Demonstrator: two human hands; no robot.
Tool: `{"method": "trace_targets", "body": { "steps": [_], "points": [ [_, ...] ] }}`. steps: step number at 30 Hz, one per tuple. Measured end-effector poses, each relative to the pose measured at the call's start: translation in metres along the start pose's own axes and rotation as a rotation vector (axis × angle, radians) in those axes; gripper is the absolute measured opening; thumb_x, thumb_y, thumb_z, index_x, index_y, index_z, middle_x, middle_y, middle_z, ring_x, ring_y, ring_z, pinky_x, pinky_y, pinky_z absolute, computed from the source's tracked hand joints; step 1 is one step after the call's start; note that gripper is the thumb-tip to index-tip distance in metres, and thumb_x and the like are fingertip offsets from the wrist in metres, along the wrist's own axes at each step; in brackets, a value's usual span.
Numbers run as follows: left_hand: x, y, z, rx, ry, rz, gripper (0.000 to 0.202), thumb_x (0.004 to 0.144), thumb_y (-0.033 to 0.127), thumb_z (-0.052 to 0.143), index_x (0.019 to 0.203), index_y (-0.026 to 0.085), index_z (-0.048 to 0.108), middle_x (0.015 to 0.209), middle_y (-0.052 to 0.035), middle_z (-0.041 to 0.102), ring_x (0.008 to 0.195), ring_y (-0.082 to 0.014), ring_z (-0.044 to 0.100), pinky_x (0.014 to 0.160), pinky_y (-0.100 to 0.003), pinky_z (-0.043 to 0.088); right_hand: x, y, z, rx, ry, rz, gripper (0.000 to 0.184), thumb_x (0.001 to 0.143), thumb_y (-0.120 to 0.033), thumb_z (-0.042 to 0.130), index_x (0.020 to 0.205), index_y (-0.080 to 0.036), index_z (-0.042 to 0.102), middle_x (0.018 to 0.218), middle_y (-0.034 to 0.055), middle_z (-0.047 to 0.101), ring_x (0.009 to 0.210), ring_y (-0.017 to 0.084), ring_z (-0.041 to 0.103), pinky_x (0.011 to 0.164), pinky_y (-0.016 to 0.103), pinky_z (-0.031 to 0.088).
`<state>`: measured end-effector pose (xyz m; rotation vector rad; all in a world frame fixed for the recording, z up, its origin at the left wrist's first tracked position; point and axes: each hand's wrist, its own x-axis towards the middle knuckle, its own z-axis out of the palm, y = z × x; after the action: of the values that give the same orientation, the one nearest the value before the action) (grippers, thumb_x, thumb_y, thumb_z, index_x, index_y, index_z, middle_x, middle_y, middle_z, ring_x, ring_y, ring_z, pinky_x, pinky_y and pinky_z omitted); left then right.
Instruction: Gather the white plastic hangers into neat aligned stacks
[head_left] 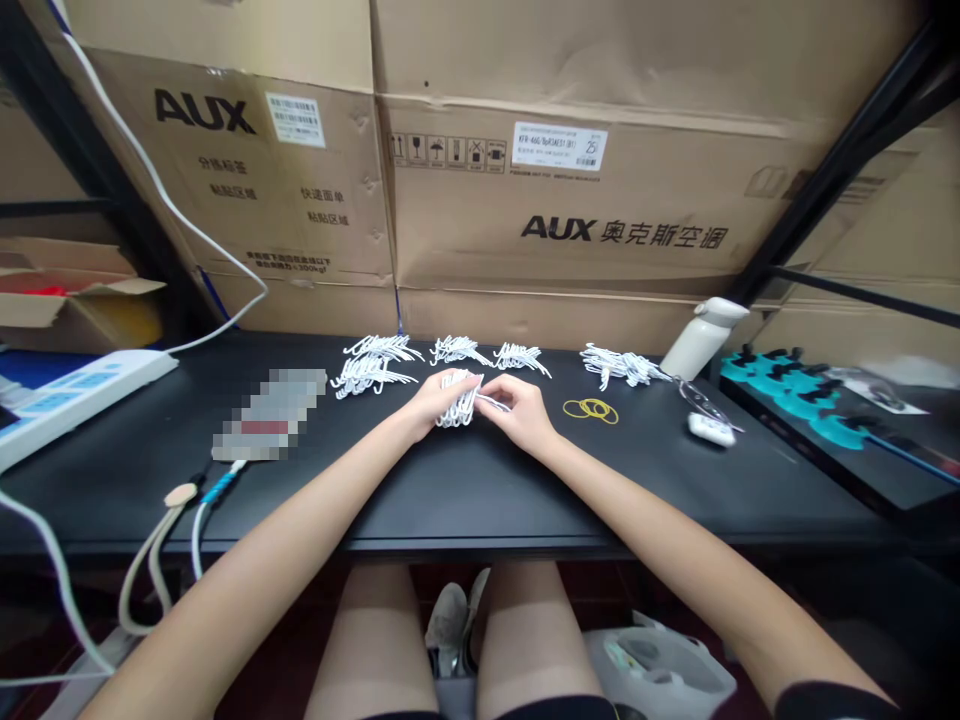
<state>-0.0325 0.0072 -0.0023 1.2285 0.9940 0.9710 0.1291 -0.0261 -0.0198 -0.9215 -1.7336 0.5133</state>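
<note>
My left hand (433,400) grips a stack of small white plastic hooks (459,402) on the black table (465,490). Touching the stack from the right, my right hand (523,412) pinches a single white hook (495,401) against it. Several more bundles of white hooks (375,362) lie in a row behind my hands, with another bundle (621,365) further right. Yellow rubber bands (591,409) lie just right of my right hand.
Large AUX cardboard boxes (555,190) stand against the back of the table. A white bottle (703,338), glasses (697,398) and a small white case (711,429) sit at right, near teal parts (802,395). A power strip (67,395) and cables (180,510) lie at left.
</note>
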Motion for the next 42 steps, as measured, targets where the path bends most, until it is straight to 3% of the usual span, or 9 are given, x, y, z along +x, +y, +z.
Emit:
{"method": "trace_targets", "body": {
  "steps": [22, 42],
  "points": [
    [-0.0005, -0.0015, 0.0012, 0.033, 0.022, 0.021, 0.038, 0.064, 0.044, 0.077, 0.086, 0.016, 0.063, 0.067, -0.0009, 0.066, 0.06, -0.0144, 0.061, 0.057, -0.027, 0.05, -0.0002, -0.0003, -0.0012, 0.005, -0.005, -0.004, 0.016, 0.079, -0.032, 0.067, 0.072, -0.018, 0.065, 0.072, 0.0037, 0.065, 0.063, 0.015, 0.059, 0.06, 0.028, 0.047],
    [-0.0023, 0.0012, 0.0017, 0.046, 0.031, 0.023, 0.039, 0.059, 0.046, 0.079, 0.08, 0.017, 0.063, 0.069, 0.0002, 0.064, 0.064, -0.0136, 0.059, 0.059, -0.024, 0.045, 0.0005, -0.0005, -0.0019, -0.022, -0.023, 0.006, 0.015, 0.076, -0.033, 0.067, 0.074, -0.018, 0.063, 0.072, 0.0027, 0.065, 0.061, 0.014, 0.057, 0.058, 0.027, 0.048]
  ]
}}
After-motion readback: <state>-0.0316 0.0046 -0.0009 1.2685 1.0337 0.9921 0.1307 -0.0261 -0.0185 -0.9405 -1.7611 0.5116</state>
